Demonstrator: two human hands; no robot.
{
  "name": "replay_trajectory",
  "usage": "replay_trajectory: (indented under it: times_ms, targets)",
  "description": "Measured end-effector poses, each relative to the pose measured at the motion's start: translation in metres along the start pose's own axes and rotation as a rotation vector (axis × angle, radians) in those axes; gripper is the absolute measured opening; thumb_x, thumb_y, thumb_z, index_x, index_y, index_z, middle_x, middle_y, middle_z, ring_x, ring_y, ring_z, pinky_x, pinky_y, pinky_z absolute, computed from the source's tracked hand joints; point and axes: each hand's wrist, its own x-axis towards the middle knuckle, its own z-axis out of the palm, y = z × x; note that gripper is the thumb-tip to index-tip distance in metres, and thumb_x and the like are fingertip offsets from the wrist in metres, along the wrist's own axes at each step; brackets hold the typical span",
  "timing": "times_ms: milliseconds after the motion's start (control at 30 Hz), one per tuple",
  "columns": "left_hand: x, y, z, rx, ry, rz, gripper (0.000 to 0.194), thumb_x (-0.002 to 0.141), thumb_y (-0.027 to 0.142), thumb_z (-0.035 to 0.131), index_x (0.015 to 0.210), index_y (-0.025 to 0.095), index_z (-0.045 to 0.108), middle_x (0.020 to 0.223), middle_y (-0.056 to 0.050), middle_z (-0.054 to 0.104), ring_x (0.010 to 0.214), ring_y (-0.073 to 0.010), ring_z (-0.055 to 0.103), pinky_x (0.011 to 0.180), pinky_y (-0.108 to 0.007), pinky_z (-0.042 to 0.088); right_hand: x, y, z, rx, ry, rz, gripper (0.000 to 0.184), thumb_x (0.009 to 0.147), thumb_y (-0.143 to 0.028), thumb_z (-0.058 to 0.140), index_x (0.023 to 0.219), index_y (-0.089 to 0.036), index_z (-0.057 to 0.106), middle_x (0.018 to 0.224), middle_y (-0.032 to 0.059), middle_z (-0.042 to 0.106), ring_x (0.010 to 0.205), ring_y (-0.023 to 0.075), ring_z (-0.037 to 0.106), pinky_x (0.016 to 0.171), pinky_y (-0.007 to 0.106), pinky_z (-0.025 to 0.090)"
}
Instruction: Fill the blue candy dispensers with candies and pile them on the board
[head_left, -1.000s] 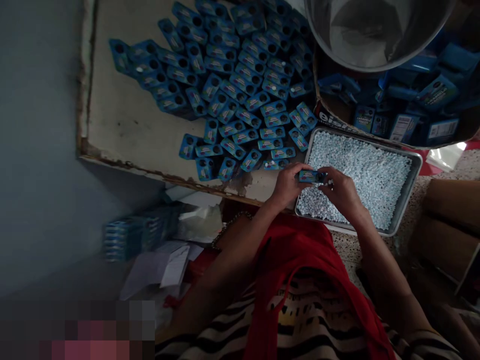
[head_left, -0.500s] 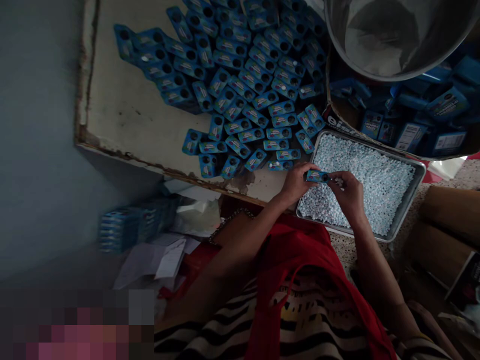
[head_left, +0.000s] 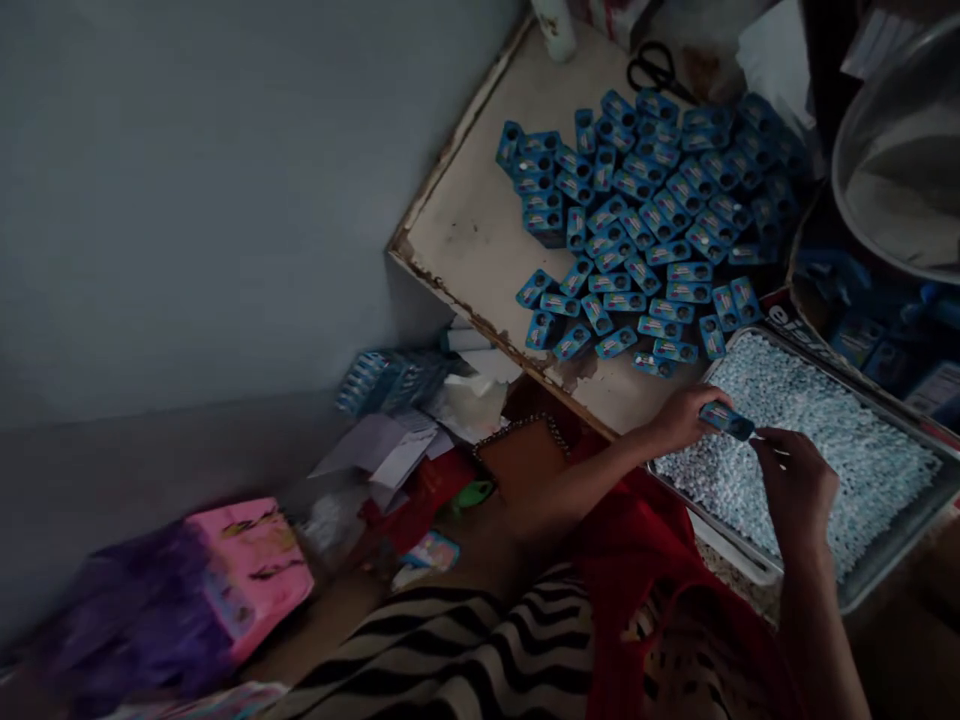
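Over the near left part of a metal tray my left hand is closed around one end of a small blue box. A dark round window shows on the box's printed face. At the box's other end, the fingers of my right hand are pinched together. Tiny pale bits show at those fingers, too small to make out. Small white and pale-blue candy pellets cover the tray beneath both hands. Many similar blue boxes stand close together on the table beyond my left hand.
The worn table has a chipped edge. Black-handled scissors and a white bottle lie toward its back. A large metal pot stands at right above a carton of blue boxes. Papers and a pink-and-purple bag are lower left.
My view has swung left, so everything sits farther right, and the scissors and bag have come into sight. The held box is now tilted, its right end lower; both hands remain at it.
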Motion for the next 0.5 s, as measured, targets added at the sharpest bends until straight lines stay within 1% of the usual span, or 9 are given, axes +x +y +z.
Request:
replay_trajectory:
  times_ms: [67,133,200,233,267,333,400,433,500]
  targets:
    - [-0.018,0.006,-0.028,-0.039,0.109,-0.021,0.040,0.076,0.008,0.087,0.107,0.030,0.075,0.109,-0.004,0.082,0.104,-0.0262,0.078,0.093,-0.040,0.063,-0.004,0.022,-0.007,0.009,0.066,0.150,0.035,0.089,-0.057,0.071,0.094,-0.024,0.081,0.096,0.0128,0.084,0.080,0.0302,0.076,0.078,0.043,0.059]
    - [-0.042,0.010,-0.073,-0.040,0.225,-0.031,0.039,0.083,0.013,0.083,0.115,0.032,0.071,0.115,-0.004,0.080,0.105,-0.0258,0.077,0.093,-0.043,0.064,-0.006,0.053,-0.009,-0.018,0.070,0.253,0.044,0.085,-0.065,0.070,0.095,-0.024,0.082,0.095,0.0144,0.084,0.082,0.0338,0.077,0.080,0.048,0.058]
    - [-0.064,0.005,-0.134,-0.019,0.384,-0.050,0.035,0.091,0.022,0.077,0.123,0.032,0.064,0.127,-0.005,0.075,0.114,-0.0266,0.074,0.099,-0.048,0.062,-0.006,0.083,-0.006,-0.093,0.006,0.220,0.056,0.081,-0.075,0.066,0.091,-0.022,0.082,0.096,0.0184,0.084,0.088,0.0395,0.077,0.085,0.056,0.058]
    - [-0.072,-0.001,-0.169,0.007,0.499,-0.069,0.037,0.092,0.025,0.078,0.124,0.031,0.061,0.130,-0.004,0.072,0.117,-0.0259,0.071,0.102,-0.049,0.061,-0.005,0.093,-0.002,-0.140,-0.019,0.169,0.061,0.080,-0.079,0.063,0.088,-0.022,0.082,0.099,0.0205,0.083,0.094,0.0430,0.076,0.090,0.061,0.056]
    - [-0.076,-0.010,-0.204,0.051,0.674,-0.109,0.041,0.089,0.026,0.082,0.123,0.029,0.060,0.127,-0.001,0.071,0.114,-0.0233,0.070,0.102,-0.046,0.060,-0.004,0.099,0.001,-0.177,-0.032,0.118,0.063,0.081,-0.081,0.060,0.086,-0.022,0.081,0.101,0.0222,0.082,0.100,0.0459,0.075,0.094,0.066,0.054]
    - [-0.072,-0.037,-0.271,0.140,0.961,-0.169,0.051,0.081,0.024,0.090,0.119,0.023,0.057,0.115,0.000,0.067,0.104,-0.0180,0.066,0.100,-0.039,0.057,-0.002,0.096,0.010,-0.182,-0.021,0.051,0.055,0.083,-0.077,0.061,0.084,-0.026,0.080,0.106,0.0229,0.080,0.110,0.0481,0.071,0.102,0.072,0.050]
    - [-0.050,-0.071,-0.325,0.121,1.112,-0.218,0.054,0.074,0.021,0.095,0.106,0.021,0.052,0.105,0.002,0.062,0.096,-0.0145,0.063,0.097,-0.034,0.055,-0.001,0.075,0.021,-0.061,-0.015,0.065,0.036,0.086,-0.066,0.070,0.086,-0.031,0.079,0.109,0.0206,0.080,0.112,0.0460,0.070,0.103,0.071,0.049]
    - [-0.034,-0.089,-0.343,0.103,1.115,-0.229,0.055,0.073,0.022,0.096,0.102,0.020,0.050,0.103,0.002,0.060,0.093,-0.0132,0.061,0.095,-0.032,0.054,0.000,0.061,0.028,0.020,-0.034,0.084,0.027,0.086,-0.059,0.074,0.088,-0.033,0.079,0.111,0.0187,0.079,0.109,0.0438,0.070,0.101,0.068,0.051]
    - [-0.001,-0.122,-0.362,0.126,1.038,-0.210,0.057,0.076,0.033,0.097,0.097,0.021,0.045,0.097,0.004,0.059,0.090,-0.0115,0.059,0.092,-0.030,0.053,0.000,0.033,0.050,0.154,-0.103,0.128,0.020,0.088,-0.052,0.076,0.097,-0.034,0.078,0.112,0.0144,0.079,0.101,0.0375,0.073,0.092,0.060,0.057]
